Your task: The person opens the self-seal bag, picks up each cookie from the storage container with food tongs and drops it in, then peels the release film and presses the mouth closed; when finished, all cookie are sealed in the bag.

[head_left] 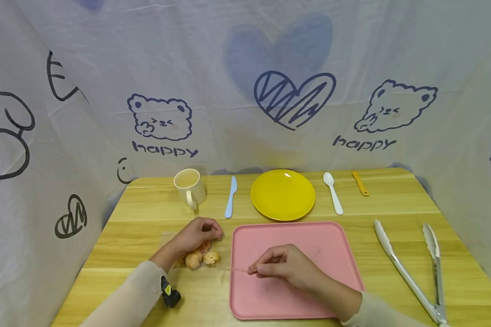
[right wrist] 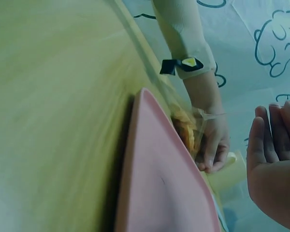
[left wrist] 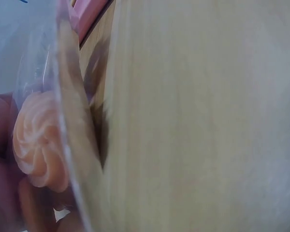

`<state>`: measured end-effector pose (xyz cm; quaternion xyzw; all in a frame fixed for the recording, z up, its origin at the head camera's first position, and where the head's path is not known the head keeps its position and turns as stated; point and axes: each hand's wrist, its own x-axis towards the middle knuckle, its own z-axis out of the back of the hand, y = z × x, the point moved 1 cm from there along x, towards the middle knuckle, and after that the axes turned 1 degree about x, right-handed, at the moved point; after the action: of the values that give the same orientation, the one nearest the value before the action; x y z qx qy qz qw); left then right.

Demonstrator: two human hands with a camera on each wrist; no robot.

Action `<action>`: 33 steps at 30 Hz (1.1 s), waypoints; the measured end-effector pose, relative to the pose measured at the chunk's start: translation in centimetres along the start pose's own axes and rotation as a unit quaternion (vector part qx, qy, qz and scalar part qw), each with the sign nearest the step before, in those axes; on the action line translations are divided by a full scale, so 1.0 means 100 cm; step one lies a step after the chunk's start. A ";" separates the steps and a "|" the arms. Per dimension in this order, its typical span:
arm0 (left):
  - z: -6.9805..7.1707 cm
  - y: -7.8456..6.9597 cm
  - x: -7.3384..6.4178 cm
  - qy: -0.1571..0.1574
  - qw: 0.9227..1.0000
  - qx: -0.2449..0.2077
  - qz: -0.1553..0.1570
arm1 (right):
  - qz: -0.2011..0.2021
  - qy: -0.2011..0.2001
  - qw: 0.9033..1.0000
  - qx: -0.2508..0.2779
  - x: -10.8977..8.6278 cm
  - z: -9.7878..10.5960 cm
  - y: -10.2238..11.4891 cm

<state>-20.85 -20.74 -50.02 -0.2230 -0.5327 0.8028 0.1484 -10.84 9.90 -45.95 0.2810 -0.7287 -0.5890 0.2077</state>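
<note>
A clear plastic bag (left wrist: 36, 67) with several swirled, orange-tan cookies (head_left: 194, 259) in it lies on the table left of the pink tray (head_left: 298, 309). At the bag's far side, my left hand (head_left: 199, 234) has its fingers curled and grips the plastic. One cookie (left wrist: 41, 142) shows its ridged swirl up close in the left wrist view. Over the tray's left part is my right hand (head_left: 284, 268), thumb and fingertips pinched together. A thin, see-through strip of the bag runs to those fingertips. The right wrist view shows the bag (right wrist: 198, 128) beside the left hand.
Behind the hands stand a cream mug (head_left: 190, 188), a light blue knife (head_left: 231, 197), a yellow plate (head_left: 283, 195), a white spoon (head_left: 333, 193) and a small orange-yellow utensil (head_left: 360, 183). Spread metal tongs (head_left: 409, 277) lie right of the tray. A printed cloth (head_left: 229, 81) hangs around the table.
</note>
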 end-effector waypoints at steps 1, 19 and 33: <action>0.000 0.000 0.000 0.000 1.000 -0.001 0.000 | 0.000 0.005 1.000 -0.004 -0.003 -0.002 0.000; -0.001 0.001 0.001 -0.014 0.999 0.030 -0.020 | 0.030 0.091 0.995 0.021 -0.048 -0.019 -0.002; -0.001 0.002 0.001 -0.014 0.999 0.030 -0.015 | 0.057 -0.016 0.998 -0.032 -0.094 0.044 0.019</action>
<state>-20.87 -20.68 -50.28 -0.1989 -0.5137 0.8192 0.1596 -6.82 19.57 -44.78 0.2228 -0.7273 -0.6038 0.2385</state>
